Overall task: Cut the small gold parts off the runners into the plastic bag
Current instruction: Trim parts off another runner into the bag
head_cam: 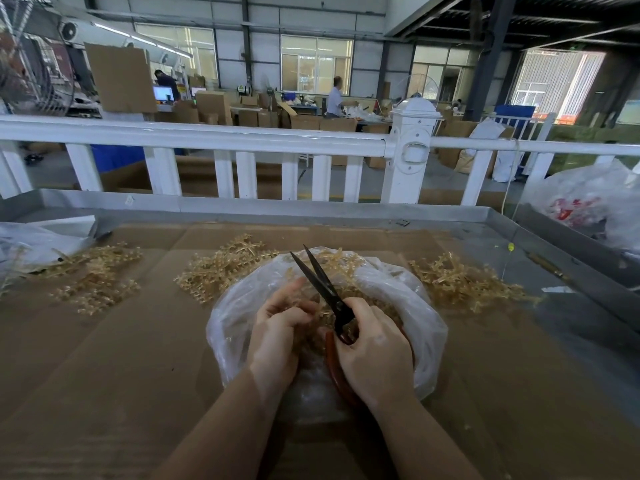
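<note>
The left hand (277, 327) pinches a gold runner (313, 311) in curled fingers directly over the plastic bag (429, 327); how much of it is already trimmed is hard to make out. The right hand (375, 351) grips the red handles of the scissors (320, 277), blades parted above the bag's mouth. Loose gold parts (377, 306) already lie inside the bag. Beyond and left of the bag runner piles (221, 268) wait uncut, so plenty remains.
</note>
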Tool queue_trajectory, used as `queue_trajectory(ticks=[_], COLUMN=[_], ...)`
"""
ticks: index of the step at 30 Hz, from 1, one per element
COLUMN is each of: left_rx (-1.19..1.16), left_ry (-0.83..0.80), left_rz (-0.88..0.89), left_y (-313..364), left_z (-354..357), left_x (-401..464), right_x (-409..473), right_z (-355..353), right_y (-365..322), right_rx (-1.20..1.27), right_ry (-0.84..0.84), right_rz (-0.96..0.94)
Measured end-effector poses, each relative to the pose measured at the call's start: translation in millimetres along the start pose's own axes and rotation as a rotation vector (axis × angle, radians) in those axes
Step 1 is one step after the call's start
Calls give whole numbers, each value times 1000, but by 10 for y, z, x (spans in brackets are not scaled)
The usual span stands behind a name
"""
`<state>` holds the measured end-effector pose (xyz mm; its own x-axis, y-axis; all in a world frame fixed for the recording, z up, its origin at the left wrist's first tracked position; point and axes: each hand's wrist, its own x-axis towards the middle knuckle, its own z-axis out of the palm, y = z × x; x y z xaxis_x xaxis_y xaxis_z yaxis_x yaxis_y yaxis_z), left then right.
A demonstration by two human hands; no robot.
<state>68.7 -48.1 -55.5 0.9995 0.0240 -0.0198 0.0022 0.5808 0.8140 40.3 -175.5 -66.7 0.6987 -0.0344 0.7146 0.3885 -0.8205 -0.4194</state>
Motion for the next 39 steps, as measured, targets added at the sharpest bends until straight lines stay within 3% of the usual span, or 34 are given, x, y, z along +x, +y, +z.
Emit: queue_trajectory(ticks=[5, 14, 17, 21, 25, 35, 39], left_rx=[119, 435, 338, -140, -321, 5, -68], left_ry=[-12, 172, 197, 205, 263, 201, 159], left_rz=[43, 162, 132, 78, 60, 28, -37], left_y=[-36, -138, -129, -63, -6, -6, 25], left_z=[9, -25, -44, -36, -15, 6, -2], left_x=[-14, 45, 67, 54, 43, 17, -11], right_x=[-5, 6, 9, 0, -11, -13, -14], right_z=[-1, -6, -5, -2, 5, 25, 22], right_y=[14, 7, 6, 5, 8, 10, 20], right_rx=[19, -1, -5, 7, 8, -6, 1], right_ry=[-7, -21, -25, -11, -10, -26, -16], right_rz=[-2, 3, 7, -4, -8, 7, 2])
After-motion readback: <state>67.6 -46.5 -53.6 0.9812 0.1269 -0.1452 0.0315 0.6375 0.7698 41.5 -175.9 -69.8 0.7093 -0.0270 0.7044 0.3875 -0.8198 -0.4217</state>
